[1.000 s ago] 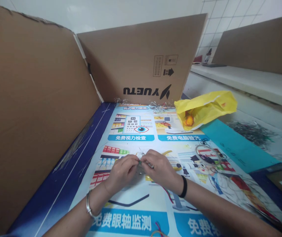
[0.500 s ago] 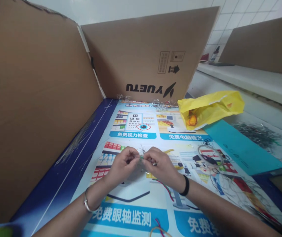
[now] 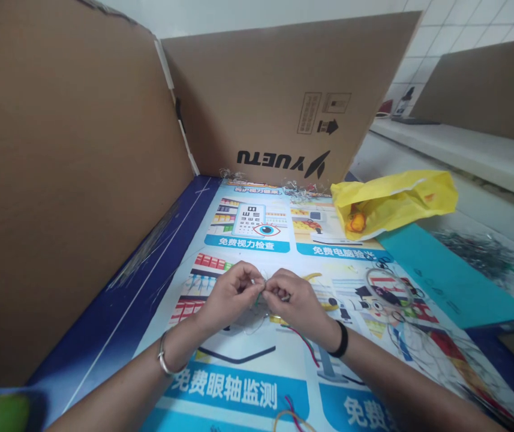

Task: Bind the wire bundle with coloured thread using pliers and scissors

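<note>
Both hands are pinched closed on one small bundle of fine wire (image 3: 260,290). The left hand (image 3: 228,297) and the right hand (image 3: 293,300) meet fingertip to fingertip near the middle of the desk, above the printed poster (image 3: 239,393) that covers it. The strands appear to be in the middle of being twisted together; finishing the twist would call for firm pinches and small opposing turns. Red and green cords (image 3: 305,345) trail from under the right wrist toward the near edge. Toward the far right of the desk lies a yellow bag (image 3: 400,201), its mouth open, with something orange (image 3: 355,223) inside. Cardboard screens (image 3: 81,180) stand along the left and far edges.
</note>
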